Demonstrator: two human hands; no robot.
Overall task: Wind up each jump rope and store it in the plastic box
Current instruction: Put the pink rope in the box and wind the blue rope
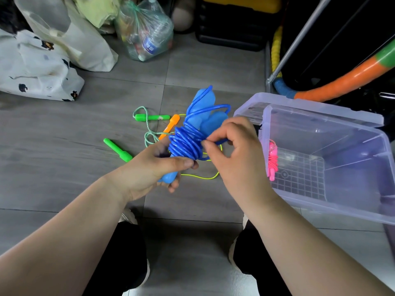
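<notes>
My left hand [149, 169] grips the light-blue handles of a blue jump rope [188, 142], whose cord is coiled in many turns around them. Over the coil, my right hand [237, 152] pinches the blue cord between thumb and fingers. A clear plastic box [333, 201] stands open on the floor at the right, with a wound pink jump rope [272, 161] lying inside near its left wall. Behind my hands a green-handled rope [119, 149] and an orange-handled rope with a yellow cord [171, 124] lie loose on the floor.
Grey floor tiles [64, 159] lie all around. White bags [38, 67] and a clear bag of bottles [145, 33] sit at the back left. A metal frame [299, 39], a padded hoop [346, 80] and dark cases stand at the back right. My knees are below.
</notes>
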